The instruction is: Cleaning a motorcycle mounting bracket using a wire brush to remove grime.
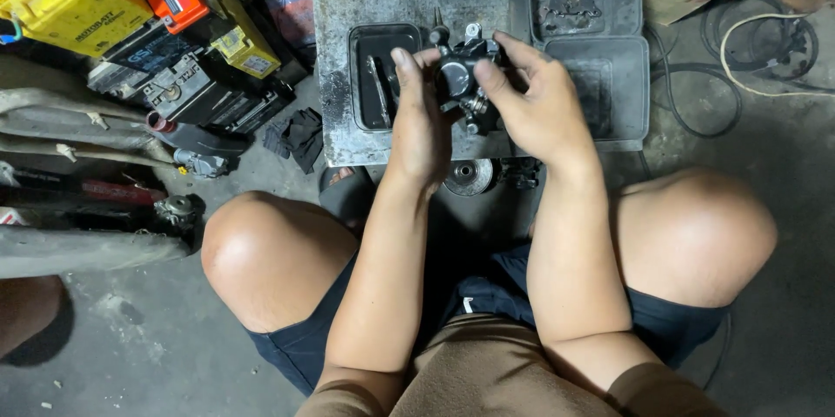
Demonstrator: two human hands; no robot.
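Observation:
Both my hands hold a small dark metal engine part (464, 78), a carburettor-like body with fittings on top, above a grey metal slab (335, 78). My left hand (417, 117) grips its left side with the thumb raised. My right hand (535, 100) wraps its right side, fingers curled over the top. I am seated low with my bare knees spread to either side.
A black tray (365, 43) with slim tools lies on the slab, and two more black trays (609, 52) sit to the right. Yellow and orange batteries (70, 0) and other parts crowd the left. A round metal disc (470, 178) lies on the floor. Cables (757, 43) coil at right.

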